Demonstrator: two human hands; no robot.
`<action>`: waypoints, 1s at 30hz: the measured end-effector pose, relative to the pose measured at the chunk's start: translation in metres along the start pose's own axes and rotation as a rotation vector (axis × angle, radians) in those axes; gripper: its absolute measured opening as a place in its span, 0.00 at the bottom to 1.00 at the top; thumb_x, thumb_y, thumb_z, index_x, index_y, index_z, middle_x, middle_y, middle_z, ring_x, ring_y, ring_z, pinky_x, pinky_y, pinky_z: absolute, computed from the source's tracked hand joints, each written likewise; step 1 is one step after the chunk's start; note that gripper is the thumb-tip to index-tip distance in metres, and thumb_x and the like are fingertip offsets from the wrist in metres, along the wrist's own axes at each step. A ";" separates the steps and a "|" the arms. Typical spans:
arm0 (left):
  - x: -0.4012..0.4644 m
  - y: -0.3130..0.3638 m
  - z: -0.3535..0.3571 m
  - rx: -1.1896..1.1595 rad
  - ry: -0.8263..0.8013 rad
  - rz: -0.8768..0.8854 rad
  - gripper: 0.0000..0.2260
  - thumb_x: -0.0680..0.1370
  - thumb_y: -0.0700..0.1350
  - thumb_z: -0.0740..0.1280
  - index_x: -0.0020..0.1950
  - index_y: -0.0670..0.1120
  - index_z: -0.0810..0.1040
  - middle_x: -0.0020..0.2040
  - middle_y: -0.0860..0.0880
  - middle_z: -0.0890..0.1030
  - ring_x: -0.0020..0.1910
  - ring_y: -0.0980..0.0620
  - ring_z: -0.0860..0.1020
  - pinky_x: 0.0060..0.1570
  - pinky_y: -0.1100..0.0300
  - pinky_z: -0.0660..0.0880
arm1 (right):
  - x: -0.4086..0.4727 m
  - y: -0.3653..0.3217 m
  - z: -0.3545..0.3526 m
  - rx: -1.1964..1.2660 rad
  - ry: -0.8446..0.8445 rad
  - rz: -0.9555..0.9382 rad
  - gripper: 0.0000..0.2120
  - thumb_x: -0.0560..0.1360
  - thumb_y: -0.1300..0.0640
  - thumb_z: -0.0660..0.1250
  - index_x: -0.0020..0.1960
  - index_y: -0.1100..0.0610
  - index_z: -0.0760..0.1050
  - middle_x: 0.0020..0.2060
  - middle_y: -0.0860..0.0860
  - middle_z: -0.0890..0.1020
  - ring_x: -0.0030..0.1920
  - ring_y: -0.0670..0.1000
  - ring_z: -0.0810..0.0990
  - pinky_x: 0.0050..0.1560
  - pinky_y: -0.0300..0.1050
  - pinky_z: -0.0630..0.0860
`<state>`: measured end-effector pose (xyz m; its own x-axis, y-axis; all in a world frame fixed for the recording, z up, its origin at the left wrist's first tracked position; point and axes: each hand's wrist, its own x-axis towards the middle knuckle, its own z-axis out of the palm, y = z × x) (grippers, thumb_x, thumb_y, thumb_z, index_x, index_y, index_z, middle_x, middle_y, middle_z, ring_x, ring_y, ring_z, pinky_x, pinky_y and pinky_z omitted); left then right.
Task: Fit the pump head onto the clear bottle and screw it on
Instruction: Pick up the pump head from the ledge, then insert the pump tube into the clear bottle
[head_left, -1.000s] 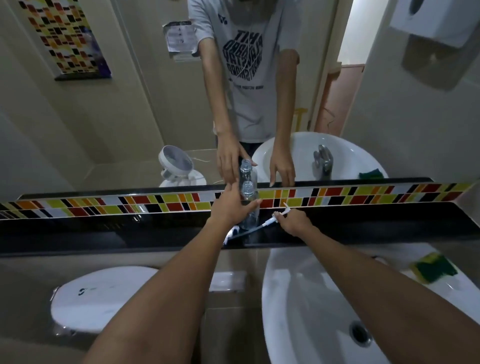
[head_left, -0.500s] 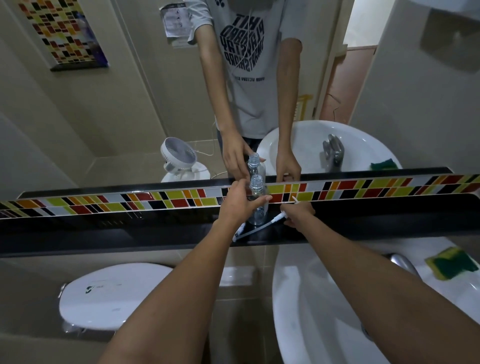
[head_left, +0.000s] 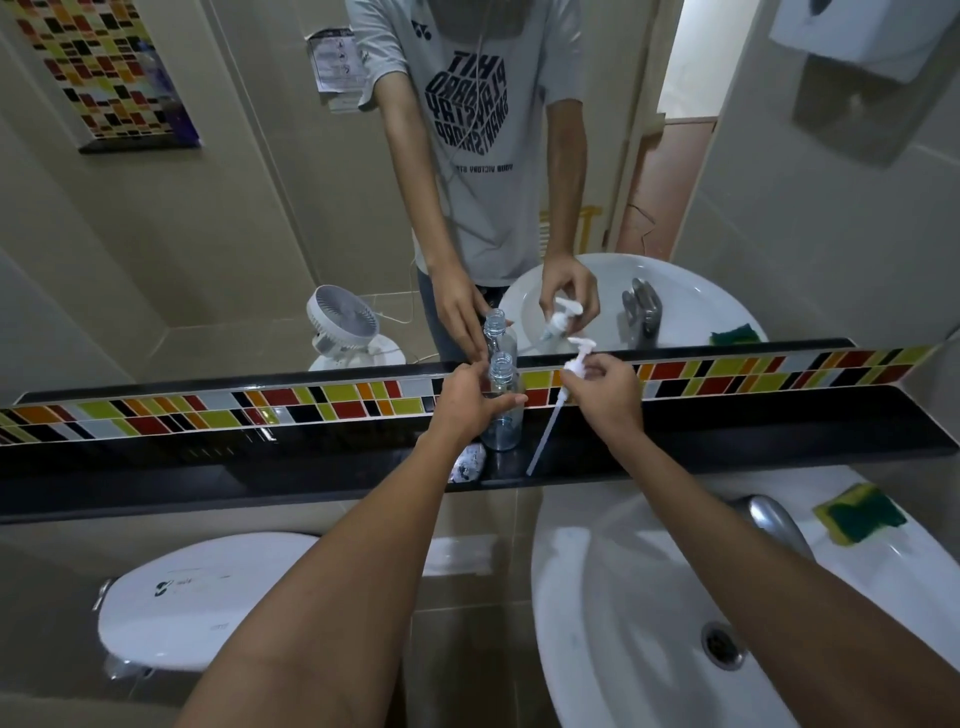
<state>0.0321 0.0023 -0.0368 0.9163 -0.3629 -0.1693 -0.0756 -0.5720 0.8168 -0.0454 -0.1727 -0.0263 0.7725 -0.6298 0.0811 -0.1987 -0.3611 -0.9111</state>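
Nearest the camera, a white round ceramic basin (head_left: 597, 597) is seen below the right forearm, with a white closed toilet lid (head_left: 208, 597) to its left. Beyond them, on the glossy black stone shelf (head_left: 208, 467), the small clear plastic bottle (head_left: 502, 410) stands upright, steadied by the left hand (head_left: 467, 402) wrapped around its body; its threaded neck is uncapped. Just beside it, the white plastic pump head (head_left: 577, 364) is pinched in the right hand (head_left: 605, 392), its dip tube slanting down toward the shelf, outside the bottle. Fitting and screwing are judged still to be done. Behind, a multicoloured tile strip (head_left: 311, 405) runs under a wall mirror (head_left: 234, 234).
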 end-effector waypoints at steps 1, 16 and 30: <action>-0.002 0.001 -0.001 -0.027 -0.011 -0.002 0.33 0.72 0.51 0.81 0.75 0.44 0.77 0.68 0.47 0.84 0.68 0.46 0.81 0.69 0.44 0.78 | 0.000 -0.007 -0.003 -0.007 0.013 -0.046 0.08 0.73 0.62 0.75 0.50 0.65 0.83 0.39 0.53 0.83 0.37 0.47 0.81 0.40 0.41 0.78; 0.001 0.000 -0.004 -0.095 -0.050 -0.033 0.27 0.73 0.43 0.81 0.71 0.41 0.80 0.63 0.45 0.87 0.63 0.46 0.84 0.63 0.52 0.81 | 0.003 -0.121 -0.032 0.086 0.175 -0.585 0.15 0.76 0.57 0.75 0.60 0.63 0.83 0.52 0.52 0.79 0.46 0.45 0.80 0.48 0.25 0.76; 0.001 0.000 -0.001 -0.101 -0.024 -0.059 0.26 0.73 0.44 0.81 0.70 0.41 0.81 0.60 0.46 0.87 0.61 0.47 0.84 0.62 0.51 0.80 | 0.007 -0.100 0.009 0.033 0.000 -0.610 0.14 0.75 0.59 0.75 0.59 0.63 0.83 0.52 0.57 0.80 0.45 0.46 0.82 0.52 0.35 0.80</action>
<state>0.0332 0.0028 -0.0366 0.9082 -0.3491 -0.2308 0.0191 -0.5164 0.8561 -0.0148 -0.1341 0.0619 0.7412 -0.3159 0.5924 0.2988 -0.6350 -0.7124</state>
